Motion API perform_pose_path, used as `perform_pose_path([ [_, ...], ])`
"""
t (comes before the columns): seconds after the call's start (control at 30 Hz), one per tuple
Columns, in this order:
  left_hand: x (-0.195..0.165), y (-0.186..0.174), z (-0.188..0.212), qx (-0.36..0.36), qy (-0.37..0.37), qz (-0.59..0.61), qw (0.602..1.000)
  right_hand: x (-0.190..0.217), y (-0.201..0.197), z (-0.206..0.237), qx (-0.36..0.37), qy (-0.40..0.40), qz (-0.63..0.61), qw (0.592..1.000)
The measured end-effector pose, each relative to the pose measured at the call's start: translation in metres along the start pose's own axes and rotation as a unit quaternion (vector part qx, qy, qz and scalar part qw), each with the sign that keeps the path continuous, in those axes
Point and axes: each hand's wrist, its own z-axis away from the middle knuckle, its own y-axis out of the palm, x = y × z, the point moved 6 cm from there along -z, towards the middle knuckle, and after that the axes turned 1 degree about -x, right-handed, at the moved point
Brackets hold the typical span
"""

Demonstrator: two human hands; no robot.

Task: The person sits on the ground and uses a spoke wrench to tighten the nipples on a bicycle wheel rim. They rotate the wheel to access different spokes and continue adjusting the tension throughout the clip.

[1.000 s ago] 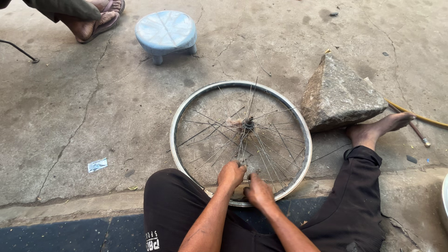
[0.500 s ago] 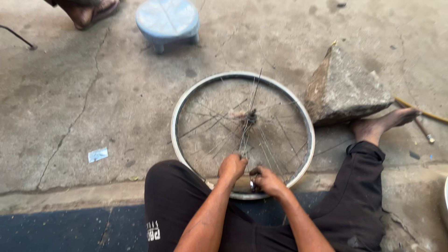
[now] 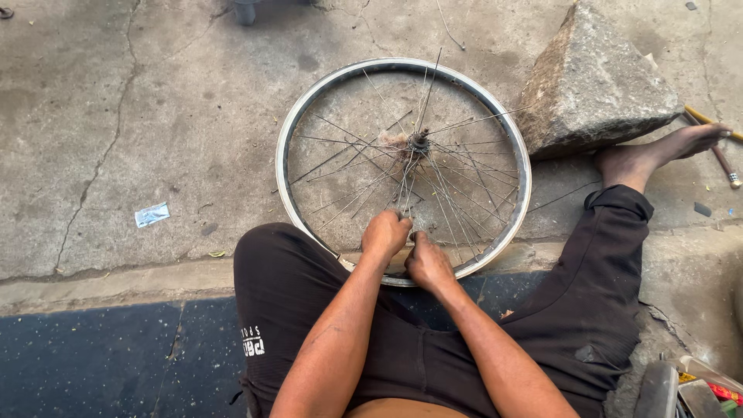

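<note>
A bicycle wheel rim (image 3: 298,131) with loose, bent spokes (image 3: 457,197) and a hub (image 3: 419,143) lies flat on the concrete between my legs. My left hand (image 3: 386,234) is closed around spokes at the near side of the rim. Beside it, my right hand (image 3: 428,263) pinches something small at the near rim; what it holds is hidden by the fingers. Both hands nearly touch. I sit in black trousers, right leg stretched out, bare foot (image 3: 665,151) beyond the rim.
A large grey rock (image 3: 596,85) rests against the rim's far right. A thin yellow-and-red stick (image 3: 720,147) lies by my foot. A paper scrap (image 3: 152,214) lies left. Tools and packets (image 3: 696,387) crowd the bottom right corner. A stool leg (image 3: 246,11) shows at top.
The view has tilted down and closer, so the blue stool and the other person's foot have left the top. My hands stay at the near rim, shifting slightly on the spokes.
</note>
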Motion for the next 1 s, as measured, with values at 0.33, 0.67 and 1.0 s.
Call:
perform_pose_path([
  [0.33,0.001,-0.002,0.000,0.004,-0.004,-0.001,1.000,-0.031,-0.010,-0.018,0.020,-0.025,-0.106,0.994],
  [0.67,-0.001,-0.001,0.002,0.004,-0.007,-0.002,1.000,-0.035,-0.015,-0.012,0.090,-0.052,-0.105,0.989],
  [1.0,-0.002,-0.002,0.007,0.006,-0.013,0.003,1.000,-0.005,0.007,-0.002,-0.028,-0.009,0.018,0.999],
])
